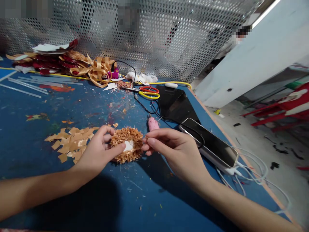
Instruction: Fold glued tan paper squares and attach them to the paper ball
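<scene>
Blue desk (137,199): 1. Hands: 2. Frilled tan rosette (127,145) sits between them at 3 o'clock from the left hand (102,146), 9 o'clock from the right hand (169,148); roundish, no clear long axis. Left is nearer: grasps it, thumb at the white centre (129,146). Right: fingertips pinched together at its 3 o'clock edge; contents unclear. Counts: black slab (180,104), 1; cut tan pieces (73,141), one heap, overlapping, uncountable; rosette, 1; scissors (150,92), 1 pair; pink tool (153,123), 1.

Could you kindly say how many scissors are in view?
1: the red-and-yellow-handled scissors, beyond the right hand, at the black panel's left edge; others may hide under the ribbons.
</scene>
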Action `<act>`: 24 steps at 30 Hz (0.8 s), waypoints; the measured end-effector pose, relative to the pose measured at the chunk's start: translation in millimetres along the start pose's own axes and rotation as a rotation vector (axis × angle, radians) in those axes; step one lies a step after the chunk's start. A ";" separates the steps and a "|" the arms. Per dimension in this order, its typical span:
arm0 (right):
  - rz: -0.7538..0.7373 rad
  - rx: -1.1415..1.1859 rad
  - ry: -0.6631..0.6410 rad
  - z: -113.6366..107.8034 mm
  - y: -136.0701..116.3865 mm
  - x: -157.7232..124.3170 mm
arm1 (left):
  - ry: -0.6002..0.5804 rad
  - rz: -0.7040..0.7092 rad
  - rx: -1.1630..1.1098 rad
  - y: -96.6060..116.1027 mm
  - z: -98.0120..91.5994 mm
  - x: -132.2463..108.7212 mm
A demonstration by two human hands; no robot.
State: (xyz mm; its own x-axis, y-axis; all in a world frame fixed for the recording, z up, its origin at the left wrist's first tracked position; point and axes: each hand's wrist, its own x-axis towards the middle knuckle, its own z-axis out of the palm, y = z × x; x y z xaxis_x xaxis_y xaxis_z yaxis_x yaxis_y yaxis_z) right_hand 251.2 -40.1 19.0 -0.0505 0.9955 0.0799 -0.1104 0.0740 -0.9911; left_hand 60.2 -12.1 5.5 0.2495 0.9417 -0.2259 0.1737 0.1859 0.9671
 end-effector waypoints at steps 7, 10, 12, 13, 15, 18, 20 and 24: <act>-0.047 -0.032 0.040 -0.6 -0.5 0.1 | -0.013 0.007 0.002 0.5 1.3 -1.0; -0.118 -0.193 0.064 -2.4 -1.5 1.0 | -0.010 0.008 0.006 1.1 2.0 -0.2; -0.160 -0.286 0.061 -3.3 -2.3 1.3 | -0.010 0.014 0.002 0.8 2.5 0.2; -0.183 -0.325 0.056 -3.4 -2.5 1.2 | -0.012 0.019 0.000 0.5 2.8 0.2; -0.231 -0.398 0.040 -2.7 -2.4 0.3 | -0.023 0.029 -0.004 -0.2 3.3 0.0; -0.288 -0.500 0.034 -0.1 -0.3 -2.5 | -0.041 0.045 -0.021 -1.6 4.0 -0.6; -0.327 -0.553 0.046 2.0 2.0 -4.7 | -0.039 0.060 -0.015 -2.9 4.4 -1.1; -0.408 -0.711 0.054 4.9 6.4 -7.7 | -0.023 0.099 0.049 -5.4 5.0 -2.0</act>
State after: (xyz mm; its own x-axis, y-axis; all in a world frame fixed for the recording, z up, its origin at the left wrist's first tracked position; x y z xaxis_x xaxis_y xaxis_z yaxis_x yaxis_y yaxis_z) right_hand 246.0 -47.6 12.6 -0.0926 0.8825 0.4611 0.5466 0.4322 -0.7173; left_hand 63.6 -16.4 0.1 0.2898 0.9478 -0.1328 0.1932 0.0779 0.9781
